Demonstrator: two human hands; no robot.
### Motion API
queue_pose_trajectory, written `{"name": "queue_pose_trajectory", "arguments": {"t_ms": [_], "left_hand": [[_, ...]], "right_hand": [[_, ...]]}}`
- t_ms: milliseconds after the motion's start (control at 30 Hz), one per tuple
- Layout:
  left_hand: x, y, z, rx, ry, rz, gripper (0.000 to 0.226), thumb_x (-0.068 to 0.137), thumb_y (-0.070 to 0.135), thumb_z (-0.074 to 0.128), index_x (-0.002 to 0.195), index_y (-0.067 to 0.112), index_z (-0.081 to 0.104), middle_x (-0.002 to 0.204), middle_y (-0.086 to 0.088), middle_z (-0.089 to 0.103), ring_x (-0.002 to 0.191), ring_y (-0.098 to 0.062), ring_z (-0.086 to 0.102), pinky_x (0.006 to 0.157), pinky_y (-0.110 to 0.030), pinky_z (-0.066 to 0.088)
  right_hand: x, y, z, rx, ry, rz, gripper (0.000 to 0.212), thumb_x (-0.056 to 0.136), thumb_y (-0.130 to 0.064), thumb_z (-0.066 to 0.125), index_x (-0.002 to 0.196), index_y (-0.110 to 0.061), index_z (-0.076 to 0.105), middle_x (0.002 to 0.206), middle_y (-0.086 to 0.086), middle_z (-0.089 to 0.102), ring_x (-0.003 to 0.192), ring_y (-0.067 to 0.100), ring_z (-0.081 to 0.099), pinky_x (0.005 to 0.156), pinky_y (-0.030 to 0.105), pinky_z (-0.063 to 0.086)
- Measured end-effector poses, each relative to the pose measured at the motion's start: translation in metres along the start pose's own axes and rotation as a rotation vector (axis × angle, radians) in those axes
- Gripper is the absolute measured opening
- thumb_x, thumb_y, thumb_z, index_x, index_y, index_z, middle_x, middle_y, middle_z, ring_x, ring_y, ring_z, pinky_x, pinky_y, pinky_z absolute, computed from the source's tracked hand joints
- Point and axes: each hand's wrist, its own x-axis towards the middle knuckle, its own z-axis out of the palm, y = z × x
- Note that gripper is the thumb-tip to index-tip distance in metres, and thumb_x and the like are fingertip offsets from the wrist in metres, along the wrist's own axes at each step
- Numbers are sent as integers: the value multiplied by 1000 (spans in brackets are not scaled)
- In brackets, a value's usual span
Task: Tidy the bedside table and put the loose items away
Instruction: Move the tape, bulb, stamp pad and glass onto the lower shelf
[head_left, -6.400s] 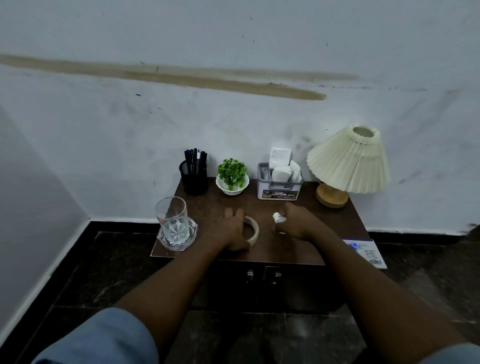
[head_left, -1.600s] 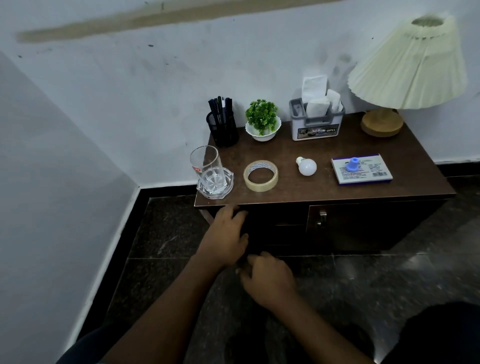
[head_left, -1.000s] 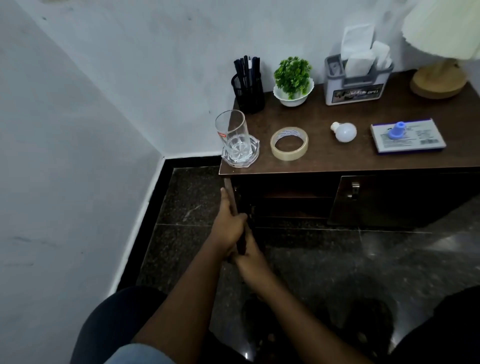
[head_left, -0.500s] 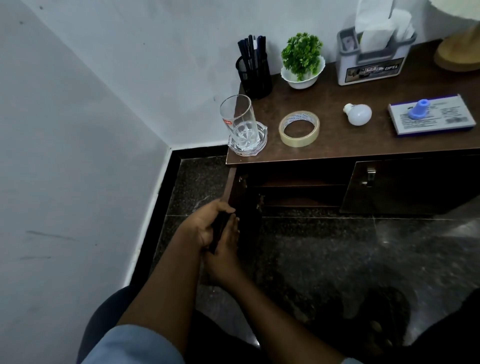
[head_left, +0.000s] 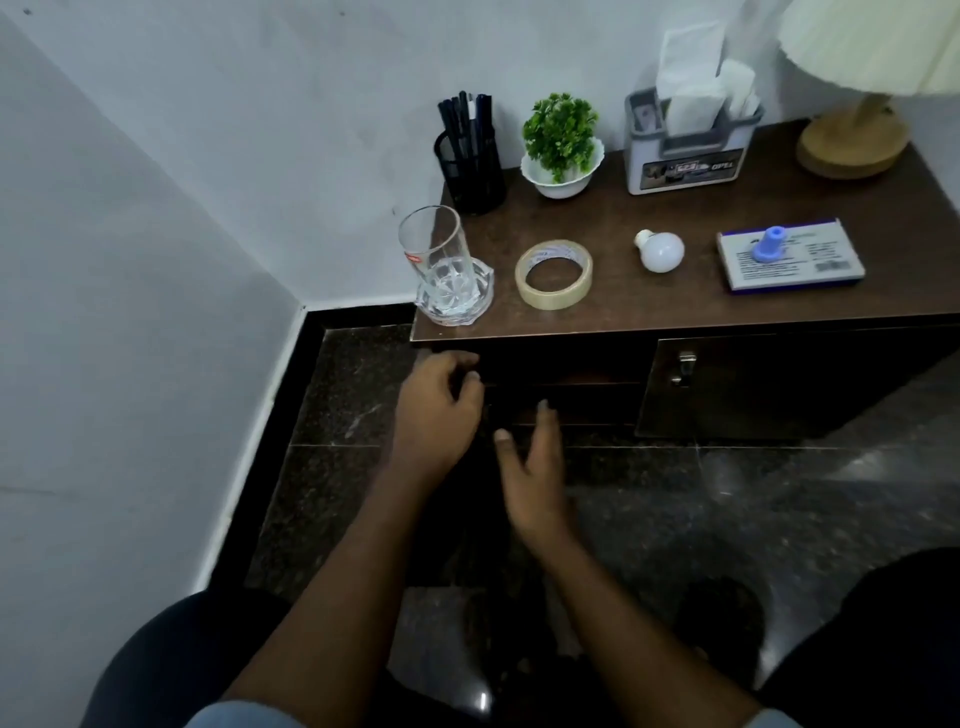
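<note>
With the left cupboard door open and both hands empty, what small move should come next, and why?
Probably lift the left hand to the tape roll, the loose item nearest it on the table top. The light bulb and flat box also lie loose; the open compartment looks ready for them.

The dark wooden surface (head_left: 623, 312) carries a pen holder (head_left: 471, 171), a potted plant (head_left: 562, 145), a tissue box (head_left: 688, 150) and a lamp (head_left: 852, 140) along the wall. Nearer the front edge lie a glass (head_left: 435, 254) on a clear coaster (head_left: 457, 299), a tape roll (head_left: 554, 274), a bulb (head_left: 660, 251) and a flat box (head_left: 789, 257).
</note>
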Motion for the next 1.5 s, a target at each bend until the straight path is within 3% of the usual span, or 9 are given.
{"name": "queue_pose_trajectory", "arguments": {"t_ms": [233,400,567,800,900,967,1167,1367,1500], "left_hand": [[-16,56,105,-391,-402,-247,50,92,15,71,140,17,59,138,4,64,127,-7,58,113,-34,45],[-18,107,152,-697,-431,-342,31,94,6,62,123,16,68,107,15,74,97,8,67,84,-14,53],[-20,165,160,-888,-280,-607,23,94,24,59,83,9,73,92,-2,76,85,-15,69,71,-29,52],[-62,187,166,-507,-1080,-289,35,109,18,42,132,3,65,112,-12,68,87,-15,64,71,-17,49],[-74,182,174,-623,-1052,-284,42,112,20,36,152,16,45,143,-1,56,120,-12,60,91,-10,45],[-75,177,180,-642,-1074,-258,49,111,18,39,159,20,32,158,0,43,138,-14,46,101,-15,41],[-91,169,204,-739,-1181,-210,66,106,16,48,163,28,16,163,7,32,131,-5,41,77,-7,46],[-127,186,225,-744,-1301,-221,87,100,29,55,156,52,-6,171,16,2,153,-26,22,109,-47,43],[-152,206,243,-664,-1322,-258,102,94,31,61,155,46,-19,169,10,-20,156,-32,6,119,-50,34]], "right_hand": [[60,-10,-114,69,607,27,85,78,-9,75,152,-8,34,156,15,36,141,36,35,116,40,28],[76,-5,-153,123,383,167,48,88,-21,68,133,-19,52,127,3,60,124,30,52,100,30,41],[47,9,-188,108,289,180,31,101,-48,48,111,-21,62,121,12,64,119,28,55,106,47,45],[-14,19,-257,142,306,283,56,103,-59,38,83,-16,68,74,3,69,58,9,64,51,18,45],[-16,9,-289,-217,536,252,30,100,-36,55,115,-10,57,114,17,66,96,28,67,73,28,45],[-13,-1,-310,-703,589,9,50,90,-16,59,138,-6,45,140,23,50,126,40,51,96,40,44],[5,-31,-355,-1735,-144,-298,82,91,-11,54,162,-24,15,170,7,13,156,37,7,125,54,9],[17,-46,-369,-2030,-423,-472,48,101,-18,43,150,-21,44,160,8,38,154,36,18,126,52,9],[14,-48,-385,-2125,-560,-492,43,103,-21,41,145,-22,51,154,6,47,148,35,31,125,48,18]]}}
